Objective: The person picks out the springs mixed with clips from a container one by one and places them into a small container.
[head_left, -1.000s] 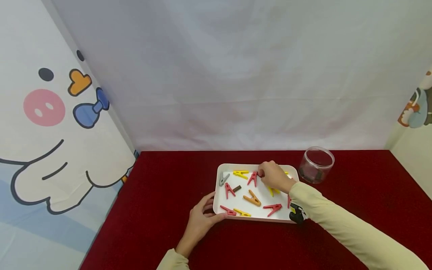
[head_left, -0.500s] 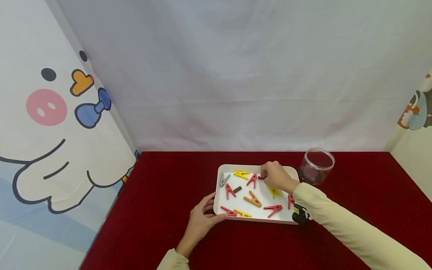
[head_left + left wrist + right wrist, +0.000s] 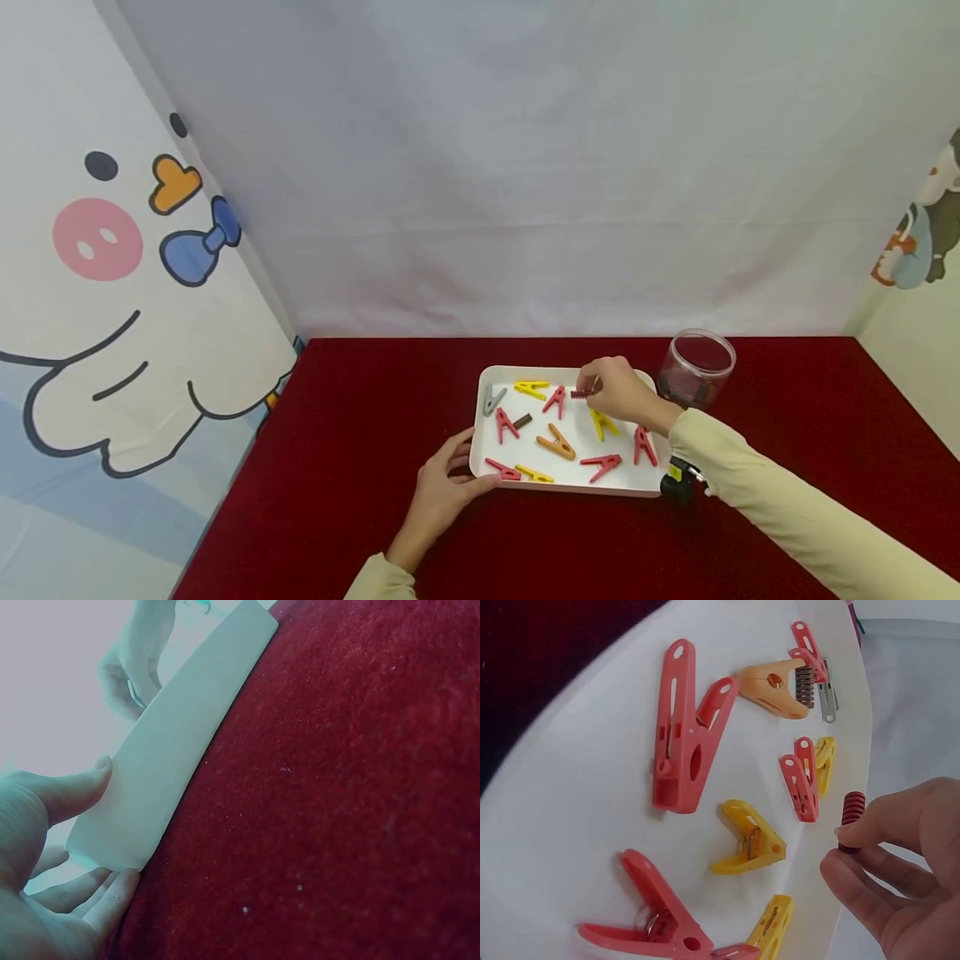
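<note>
My right hand [image 3: 618, 392] pinches a dark red coil spring [image 3: 851, 815] between thumb and fingers, over the back right part of a white tray [image 3: 570, 486]. Around it in the tray lie spring clips: a red one [image 3: 555, 402], a yellow one [image 3: 602, 423], an orange one [image 3: 556, 442] and several more. Beside another red clip [image 3: 505, 424] lies a brownish coil spring [image 3: 522, 422]. My left hand [image 3: 442, 483] grips the tray's front left corner, the thumb on the front wall and fingers along the left side, as the left wrist view also shows.
A clear round jar [image 3: 697, 367], without a lid and with some dark things at its bottom, stands behind the tray's right end. A dark red cloth [image 3: 375, 400] covers the table, with a white curtain [image 3: 525, 167] at its back edge.
My right hand has drawn slightly away from the red clip beside it, and the red spring now shows at its fingertips. The left hand keeps its grip on the tray.
</note>
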`<action>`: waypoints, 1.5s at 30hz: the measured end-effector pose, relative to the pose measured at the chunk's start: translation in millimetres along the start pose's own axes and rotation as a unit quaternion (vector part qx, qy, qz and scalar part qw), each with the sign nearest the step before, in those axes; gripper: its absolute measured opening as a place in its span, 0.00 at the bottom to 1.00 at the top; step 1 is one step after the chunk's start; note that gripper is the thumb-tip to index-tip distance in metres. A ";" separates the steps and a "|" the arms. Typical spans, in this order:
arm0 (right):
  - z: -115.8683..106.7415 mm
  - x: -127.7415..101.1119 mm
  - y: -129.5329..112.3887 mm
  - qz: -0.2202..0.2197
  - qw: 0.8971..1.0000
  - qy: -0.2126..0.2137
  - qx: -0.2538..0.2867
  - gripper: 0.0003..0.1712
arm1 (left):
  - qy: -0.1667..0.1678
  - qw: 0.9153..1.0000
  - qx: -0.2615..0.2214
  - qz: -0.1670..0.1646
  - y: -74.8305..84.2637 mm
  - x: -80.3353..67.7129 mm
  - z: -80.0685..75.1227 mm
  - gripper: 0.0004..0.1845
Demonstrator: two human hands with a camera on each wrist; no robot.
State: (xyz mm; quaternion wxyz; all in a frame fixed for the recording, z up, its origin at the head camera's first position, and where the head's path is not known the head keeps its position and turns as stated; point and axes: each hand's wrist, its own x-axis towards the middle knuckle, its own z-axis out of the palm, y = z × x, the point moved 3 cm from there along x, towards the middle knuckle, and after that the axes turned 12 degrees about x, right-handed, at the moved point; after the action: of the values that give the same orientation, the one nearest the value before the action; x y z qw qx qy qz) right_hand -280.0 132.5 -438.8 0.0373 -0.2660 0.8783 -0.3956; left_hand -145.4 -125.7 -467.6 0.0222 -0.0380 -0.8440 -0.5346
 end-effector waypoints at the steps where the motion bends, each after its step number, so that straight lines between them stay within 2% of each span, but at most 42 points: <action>1: -1.2 -1.2 -0.7 -0.003 1.000 0.002 0.001 0.09 | -0.001 1.000 0.000 -0.002 -0.2 -0.1 0.1 0.38; 12: -9.1 -13.5 -4.6 -0.051 0.998 0.007 0.020 0.08 | 0.007 1.000 0.011 -0.010 -3.1 -0.5 -3.6 0.38; 33: -27.1 -32.5 -2.7 -0.048 0.998 0.021 0.018 0.10 | 0.005 1.000 0.012 -0.003 -2.2 0.8 1.1 0.38; 40: -35.4 -38.4 -1.7 -0.043 0.999 0.022 0.014 0.10 | 0.011 1.000 0.017 -0.010 3.7 -1.8 0.4 0.37; 45: -42.0 -40.1 -0.4 -0.048 0.998 0.033 0.004 0.11 | 0.010 1.000 0.010 -0.008 -3.8 1.1 1.7 0.37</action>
State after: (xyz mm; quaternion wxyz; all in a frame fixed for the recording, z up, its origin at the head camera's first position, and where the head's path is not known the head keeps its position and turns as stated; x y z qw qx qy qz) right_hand -257.1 180.5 -415.6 -0.0094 -0.2948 0.8634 -0.4093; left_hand -146.8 -125.7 -471.7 0.0267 -0.0256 -0.8492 -0.5268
